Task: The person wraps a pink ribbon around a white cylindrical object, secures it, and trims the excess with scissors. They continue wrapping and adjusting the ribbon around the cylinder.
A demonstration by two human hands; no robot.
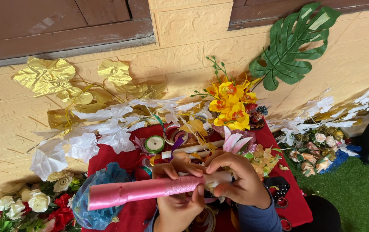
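White and red fabric roses (30, 202) at far left, beside a blue mesh bundle (100, 193). Over the red table (298, 206), a roll wrapped in pink ribbon (146, 190), held level. Left hand (178, 202) clamped around its middle, thumb up. Right hand (240, 178) closed on its white end. Behind, a green tape spool (155, 144), yellow artificial orchids (231, 105), a green monstera leaf (294, 45).
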